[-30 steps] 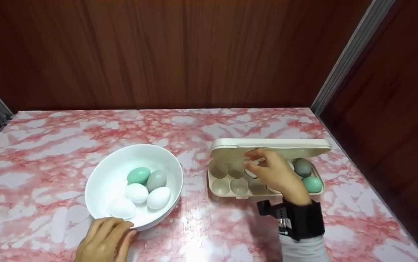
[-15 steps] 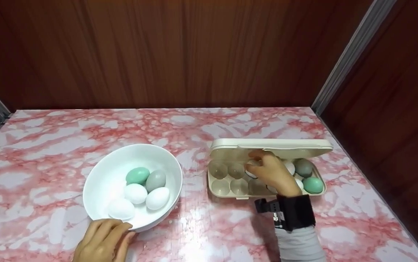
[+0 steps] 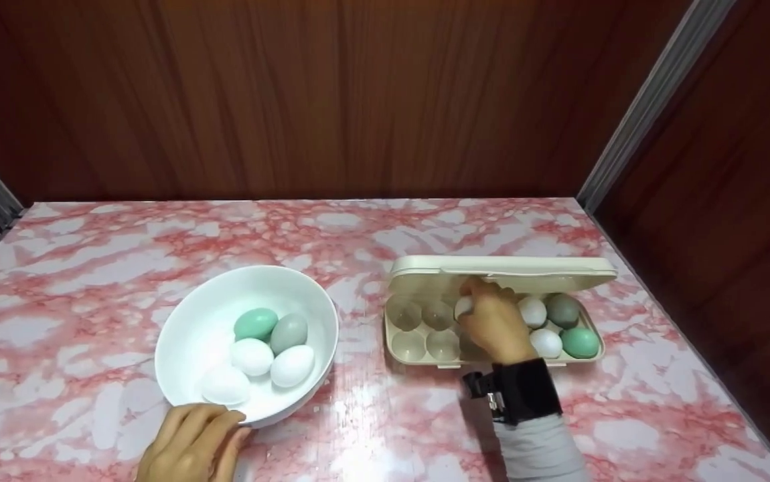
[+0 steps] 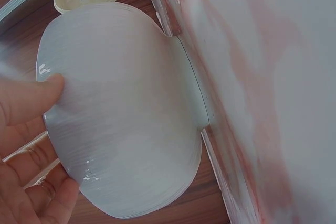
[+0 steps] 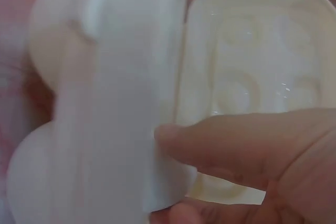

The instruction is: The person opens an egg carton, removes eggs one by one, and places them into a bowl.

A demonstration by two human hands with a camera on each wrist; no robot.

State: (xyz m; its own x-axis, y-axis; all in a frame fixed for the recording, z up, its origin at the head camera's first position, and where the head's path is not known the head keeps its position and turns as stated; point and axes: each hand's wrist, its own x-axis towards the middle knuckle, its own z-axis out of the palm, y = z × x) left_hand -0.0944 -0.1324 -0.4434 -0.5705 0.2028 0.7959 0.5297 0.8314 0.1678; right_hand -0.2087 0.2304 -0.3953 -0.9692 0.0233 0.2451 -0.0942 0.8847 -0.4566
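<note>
Item: white egg, pinched in the fingertips of your right hand over a far-row cup of the egg carton, about the middle of its length; whether it has seated in the cup cannot be told from the head view. Handling, as a judgement: light, smooth, rounded and easily cracked, so it wants a light hold across its widest part with thumb opposite fingers, and no squeeze. Your right grip is curled round the egg, palm down, wrist bent forward from the near edge of the carton, with a black wrist strap behind it. Carton: cream plastic, lid standing open at the far side; the four cups at the left end bare; two white, one grey and one green egg at the right end. Your left hand rests on the near rim of the white bowl, fingers lying loosely against its outer wall, thumb on the rim, gripping nothing. Bowl contents: three white eggs, one green, one grey, lying together and touching. Both vessels stand apart on the pink marbled worktop.
</note>
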